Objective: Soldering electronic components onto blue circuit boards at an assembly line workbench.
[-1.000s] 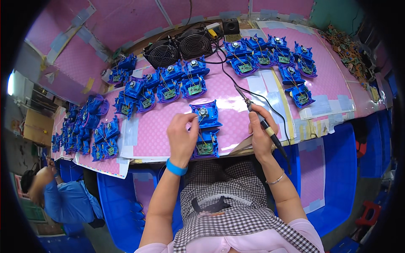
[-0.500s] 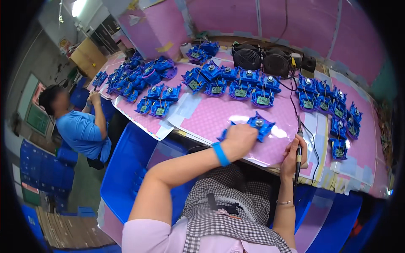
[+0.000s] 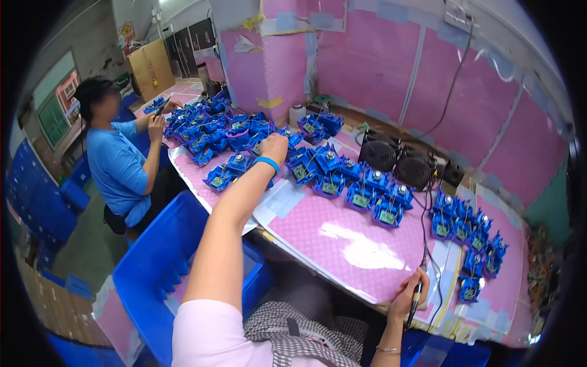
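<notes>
My left hand [image 3: 273, 148] reaches far out to the left rear of the table, a blue band on its wrist. Its fingers are closed on a blue plastic housing [image 3: 294, 139] with a round metal part, among other such housings; the hand partly hides it. Near the table's front edge, my right hand [image 3: 403, 298] grips a soldering iron [image 3: 416, 298] like a pen, its tip pointing up and away. Rows of blue housings [image 3: 361, 197] with green circuit boards and thin wires lie across the middle and right.
Two black fans [image 3: 377, 154] stand behind the rows, with cables hanging near them. A blue bin [image 3: 143, 269] sits below the table at left, beside my left arm. At far left a co-worker in a blue shirt [image 3: 119, 162] works over more housings. Pink sheeting [image 3: 330, 235] covers the tabletop.
My left hand has carried the blue housing from the front of the table to the left rear group. My view has turned left. The soldering iron stays in my right hand.
</notes>
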Demonstrator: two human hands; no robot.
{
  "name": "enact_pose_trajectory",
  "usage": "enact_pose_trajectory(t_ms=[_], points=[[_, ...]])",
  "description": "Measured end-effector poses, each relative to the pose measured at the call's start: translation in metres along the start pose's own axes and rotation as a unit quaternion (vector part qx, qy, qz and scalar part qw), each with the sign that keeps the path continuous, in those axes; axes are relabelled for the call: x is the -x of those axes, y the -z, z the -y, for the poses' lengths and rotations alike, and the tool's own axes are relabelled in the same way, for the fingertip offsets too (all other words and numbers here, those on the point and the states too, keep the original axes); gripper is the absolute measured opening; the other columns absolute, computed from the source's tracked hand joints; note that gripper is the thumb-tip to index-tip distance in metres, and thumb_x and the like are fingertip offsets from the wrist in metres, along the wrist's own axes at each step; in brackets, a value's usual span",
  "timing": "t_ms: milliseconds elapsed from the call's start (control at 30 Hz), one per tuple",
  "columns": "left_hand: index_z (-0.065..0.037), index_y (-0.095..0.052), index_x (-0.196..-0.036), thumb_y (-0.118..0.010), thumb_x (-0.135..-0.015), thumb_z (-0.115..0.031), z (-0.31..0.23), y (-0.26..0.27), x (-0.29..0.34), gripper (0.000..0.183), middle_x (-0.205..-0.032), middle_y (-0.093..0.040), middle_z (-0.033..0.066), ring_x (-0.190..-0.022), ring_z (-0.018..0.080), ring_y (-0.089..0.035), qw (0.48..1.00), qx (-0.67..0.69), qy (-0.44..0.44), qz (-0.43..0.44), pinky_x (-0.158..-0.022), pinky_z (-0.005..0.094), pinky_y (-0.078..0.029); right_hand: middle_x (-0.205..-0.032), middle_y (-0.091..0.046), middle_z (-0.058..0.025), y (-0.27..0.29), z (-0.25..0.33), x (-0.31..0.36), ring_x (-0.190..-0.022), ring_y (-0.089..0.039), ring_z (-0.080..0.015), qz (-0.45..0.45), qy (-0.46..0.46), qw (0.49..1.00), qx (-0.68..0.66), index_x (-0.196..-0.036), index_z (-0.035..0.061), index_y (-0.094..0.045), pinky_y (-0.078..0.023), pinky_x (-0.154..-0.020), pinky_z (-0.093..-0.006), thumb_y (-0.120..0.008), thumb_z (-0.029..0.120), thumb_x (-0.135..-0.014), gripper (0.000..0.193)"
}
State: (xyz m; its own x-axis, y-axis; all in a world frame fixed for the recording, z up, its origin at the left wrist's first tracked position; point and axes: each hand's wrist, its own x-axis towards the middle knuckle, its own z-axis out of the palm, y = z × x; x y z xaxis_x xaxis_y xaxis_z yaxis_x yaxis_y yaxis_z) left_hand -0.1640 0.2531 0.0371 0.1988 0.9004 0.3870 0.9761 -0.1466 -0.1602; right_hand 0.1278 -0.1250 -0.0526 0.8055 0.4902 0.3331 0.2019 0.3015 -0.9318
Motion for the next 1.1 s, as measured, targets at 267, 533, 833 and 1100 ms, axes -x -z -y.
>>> enact_pose_trajectory(t_ms=[267, 533, 833, 1100], points=[[-0.002, -0.07, -0.085, -0.058, -0.087, -0.026, 0.084, 0.018, 0.036, 0.027, -0.079, -0.067, 0.02, -0.079, 0.037, -0.067, 0.977, 0.152, 0.022, -0.145, -0.066, 0.0469, -0.054, -0.061, -0.046, 0.0006, -0.015, 0.002, 0.007, -0.051, -0.039, -0.005, 0.058, 0.034, 0.996, 0.065, -0.104, 0.0023, -0.06, -0.03, -0.045, -0.0199, -0.052, 0.015, -0.1, 0.016], [-0.015, -0.041, -0.055, -0.054, -0.096, -0.048, 0.3, 0.068, 0.321, 0.054, -0.05, -0.031, -0.007, -0.039, 0.0036, -0.024, 0.62, 0.648, 0.402, -0.188, -0.039, 0.0211, -0.016, -0.063, -0.046, -0.0033, -0.068, 0.019, 0.033, -0.054, -0.039, -0.009, 0.132, 0.129, 0.977, 0.109, -0.114, 0.0004, -0.052, -0.03, -0.048, -0.0221, -0.046, 0.026, -0.103, 0.029], [-0.005, -0.067, -0.085, -0.048, -0.097, -0.027, 0.377, -0.118, 0.595, 0.032, -0.093, -0.067, 0.019, -0.087, 0.0397, -0.064, 0.889, 0.021, 0.452, 0.072, -0.075, 0.0508, -0.051, -0.083, -0.059, -0.0068, -0.089, 0.0, 0.053, -0.065, -0.045, -0.0111, 0.102, 0.103, 0.966, 0.215, -0.118, 0.0008, -0.051, -0.038, -0.055, -0.0227, -0.047, 0.033, -0.102, 0.036], [-0.006, -0.058, -0.114, -0.077, -0.076, -0.03, 0.367, -0.272, 0.501, 0.049, -0.109, -0.064, 0.0207, -0.097, 0.042, -0.063, 0.865, 0.091, 0.432, 0.238, -0.08, 0.051, -0.052, -0.098, -0.064, -0.0069, -0.081, -0.013, 0.049, -0.069, -0.045, -0.0079, 0.081, 0.021, 0.967, 0.242, -0.124, 0.0043, -0.051, -0.047, -0.063, -0.0218, -0.048, 0.034, -0.101, 0.037]])
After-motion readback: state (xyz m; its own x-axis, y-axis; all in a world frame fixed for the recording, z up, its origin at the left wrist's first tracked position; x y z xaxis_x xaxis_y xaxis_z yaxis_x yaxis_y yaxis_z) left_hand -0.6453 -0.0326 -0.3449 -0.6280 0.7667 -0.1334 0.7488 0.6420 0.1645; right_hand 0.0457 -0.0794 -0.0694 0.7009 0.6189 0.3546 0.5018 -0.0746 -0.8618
